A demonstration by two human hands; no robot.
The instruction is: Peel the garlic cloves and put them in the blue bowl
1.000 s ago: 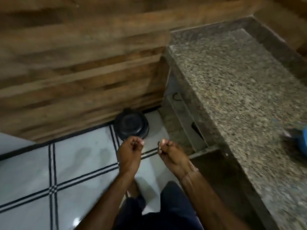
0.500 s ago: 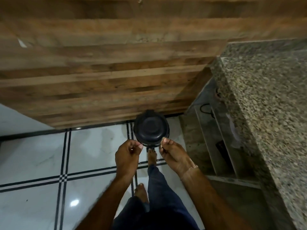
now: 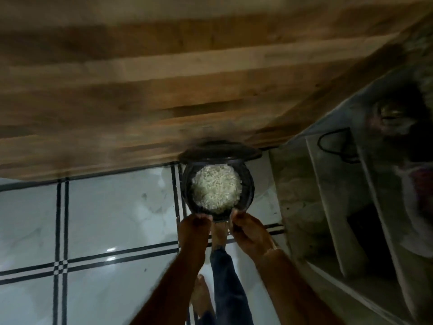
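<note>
Hovering at centre frame, the left hand (image 3: 193, 228) and right hand (image 3: 248, 233) are curling over the bin (image 3: 248, 184), its lid (image 3: 220, 152) newly open, seemingly dumping skins (image 3: 216, 187); their grip is unreadable, garlic and blue bowl unseen.

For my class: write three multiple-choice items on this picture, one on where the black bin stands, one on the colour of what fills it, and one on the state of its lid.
1. Where does the black bin stand?
A. on a granite counter
B. on the tiled floor by the wood-look wall
C. on a shelf

2. What colour are the scraps inside it?
A. red
B. blue
C. pale whitish

3. How is its lid?
A. raised open
B. shut
C. lying on the floor

Key:
1 B: the bin sits on the tiles at the foot of the wall.
2 C: a pale heap fills the opening.
3 A: the lid stands up behind the opening, so the contents show.
</note>
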